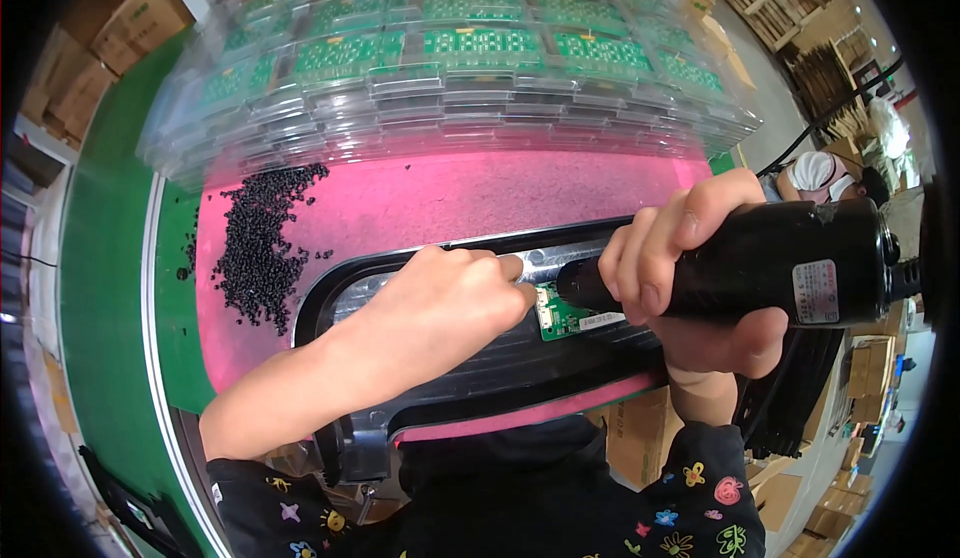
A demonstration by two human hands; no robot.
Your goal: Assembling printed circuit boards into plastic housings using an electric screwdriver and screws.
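Closest to you there's a long black housing [470, 378] lying across the pink mat [450, 198], and your left hand [445, 303] is curled down on it, fingertips pressing right beside the small green circuit board [562, 320] seated in the housing. Your right hand [690, 278] is wrapped tight around a black electric screwdriver [770, 263], its tip sitting right at the top edge of that board. Further back on the mat there's a scatter of tiny black screws [258, 248] off to your left, then stacks of clear trays [450, 88] full of green boards along the far side of the bench [110, 288].
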